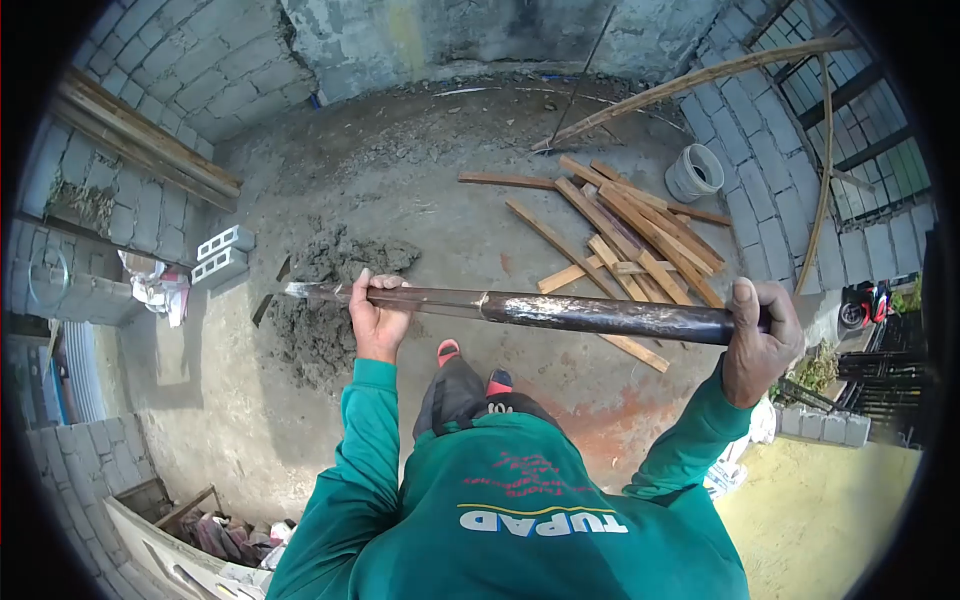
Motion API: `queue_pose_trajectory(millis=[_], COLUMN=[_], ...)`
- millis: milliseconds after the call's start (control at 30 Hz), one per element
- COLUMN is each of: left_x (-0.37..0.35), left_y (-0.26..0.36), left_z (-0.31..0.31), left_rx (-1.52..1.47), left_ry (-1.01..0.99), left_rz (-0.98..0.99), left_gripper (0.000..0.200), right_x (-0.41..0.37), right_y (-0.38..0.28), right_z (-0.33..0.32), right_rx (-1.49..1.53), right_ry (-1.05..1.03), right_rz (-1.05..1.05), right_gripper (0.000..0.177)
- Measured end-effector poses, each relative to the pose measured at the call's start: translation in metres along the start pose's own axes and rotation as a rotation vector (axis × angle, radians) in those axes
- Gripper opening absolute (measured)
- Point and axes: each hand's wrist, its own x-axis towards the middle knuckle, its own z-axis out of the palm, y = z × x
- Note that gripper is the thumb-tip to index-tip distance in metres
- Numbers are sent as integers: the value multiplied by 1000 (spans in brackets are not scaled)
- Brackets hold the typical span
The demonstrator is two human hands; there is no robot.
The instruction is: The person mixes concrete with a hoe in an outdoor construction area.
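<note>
Both my hands hold a shovel [600, 313] crosswise in front of my body. My left hand [378, 318] is closed round the lower part of the handle, nearer the blade end. My right hand [762, 340] grips the dark, worn upper end, with the thumb pointing up. At the far left, the shovel's blade end lies over the edge of a wet grey mortar heap [320, 340], where only dark corners of the blade show. Part of the heap is hidden behind the handle and my left hand.
Several wooden planks [640, 235] lie piled on the concrete floor ahead to the right, beside a white bucket [694, 173]. Hollow blocks [222, 256] stand at the left. Block walls surround the floor, and a long pole [690, 88] leans at the right wall.
</note>
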Motion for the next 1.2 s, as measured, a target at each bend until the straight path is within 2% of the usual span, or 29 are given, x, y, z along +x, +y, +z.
queue_pose_trajectory(millis=[33, 67, 100, 133, 200, 267, 300, 333, 367, 433, 467, 533, 567, 700, 767, 800, 867, 900, 967, 1033, 1100, 1200], left_x=[-2, -6, -14, -22, -30, -50, -60, -60, -60, -67, -59, -47, -38, 5, 38, 55, 86, 103, 135, 164, 189, 229], left_y=[-1, 0, 5, 12, 30, 34, 35, 30, 28, 33, 37, 49, 55, 71, 86, 92, 105, 110, 123, 122, 109, 87], left_z=[-6, -13, -24, -37, -85, -94, -100, -101, -97, -92, -94, -101, -97, -86, -96, -100, -108, -113, -146, -150, -136, -128], left_rx=[122, 249, 419, 582, 934, 1313, 1444, 1555, 1579, 2076, 2078, 2335, 2336, 2476, 2472, 2467, 2467, 2489, 2471, 2451, 2467, 2522], left_ry=[132, 263, 324, 380, 434, 506, 499, 487, 466, 415, 399, 148, 91, 77, 0, 4, 72, 58, 105, 155, 167, 273], left_rz=[4, 14, -85, -179, -151, -46, 76, 214, 192, 331, 326, 553, 553, 504, 547, 545, 286, 238, 220, 215, 104, 140], left_gripper=[24, 26, 32, 40, 50, 57, 61, 66, 66, 81, 81, 86, 90, 85, 70, 70, 48, 33, 32, 31, 31, 34], right_x=[-3, -11, -24, -46, -122, -171, -167, -159, -158, -156, -148, -141, -138, -117, -105, -97, -81, -70, -49, -26, 1, 44], right_y=[-18, -35, -43, -47, -36, -16, -17, -15, -18, -25, -26, -32, -36, -47, -46, -45, -44, -39, -26, -5, 18, 59], right_z=[24, 49, 79, 119, 220, 270, 272, 272, 271, 272, 275, 283, 286, 299, 305, 308, 313, 318, 330, 348, 369, 408], right_rx=[-41, -50, -91, -48, -72, -146, -168, -163, -150, -177, -195, -215, -227, -249, -282, -285, -279, -277, -285, -297, -306, -315], right_ry=[22, -53, -158, -317, -577, -571, -544, -559, -583, -644, -719, -726, -740, -832, -921, -926, -1088, -1095, -1228, -1273, -1315, -1439], right_rz=[-54, -94, -256, -289, -403, -414, -396, -463, -506, -425, -398, -382, -374, -365, -373, -376, -358, -361, -402, -391, -380, -372], right_gripper=[25, 28, 29, 28, 28, 31, 31, 33, 35, 37, 39, 40, 41, 43, 43, 43, 41, 41, 31, 26, 22, 19])
